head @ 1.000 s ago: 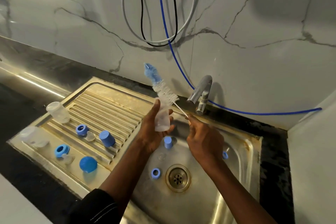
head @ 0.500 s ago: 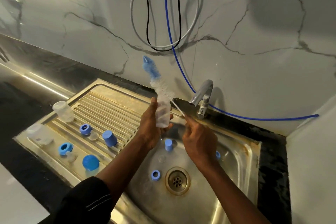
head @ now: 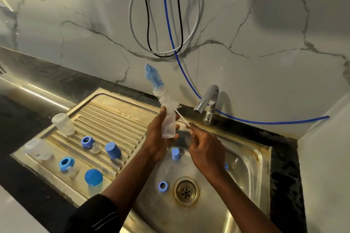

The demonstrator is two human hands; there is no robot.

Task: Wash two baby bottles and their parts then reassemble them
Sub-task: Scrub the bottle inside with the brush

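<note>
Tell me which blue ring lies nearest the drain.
The blue ring in the basin, just left of the drain; the other two rings lie on the drainboard.

the one head-worn camera is looking forward and down onto the sink [head: 261, 157], facing the marble wall [head: 265, 24]. it is sitting close above.

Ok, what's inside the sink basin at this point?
A blue cap, a blue ring beside the drain, and a faint clear piece. Another blue part peeks out beside the right hand, which covers most of it.
</note>
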